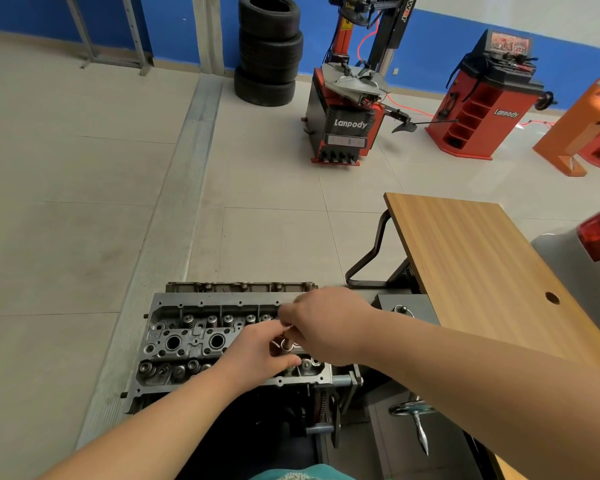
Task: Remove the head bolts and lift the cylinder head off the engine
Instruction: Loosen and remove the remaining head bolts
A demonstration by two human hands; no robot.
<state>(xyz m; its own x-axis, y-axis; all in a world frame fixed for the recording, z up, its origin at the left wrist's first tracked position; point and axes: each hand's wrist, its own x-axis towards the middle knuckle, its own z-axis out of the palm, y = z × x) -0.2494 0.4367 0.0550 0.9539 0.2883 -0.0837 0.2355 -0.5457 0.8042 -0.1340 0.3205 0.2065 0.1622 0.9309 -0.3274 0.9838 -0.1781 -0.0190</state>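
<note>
Cylinder head (222, 344) sits bolted atop the engine on a stand, beside the near left edge of the wooden bench (482, 271), valve springs and plug wells exposed. Both hands work near its right end: the right hand (326, 327) pinches a slim metal tool or bolt (286, 342) standing in the casting, while the left hand (260, 351) curls its grip around the same spot (exactly what it holds is hidden). Being a stiff, cast-metal block, it looks heavy and probably oily, so lifting likely calls for both hands under opposite end flanges, never the springs.
</note>
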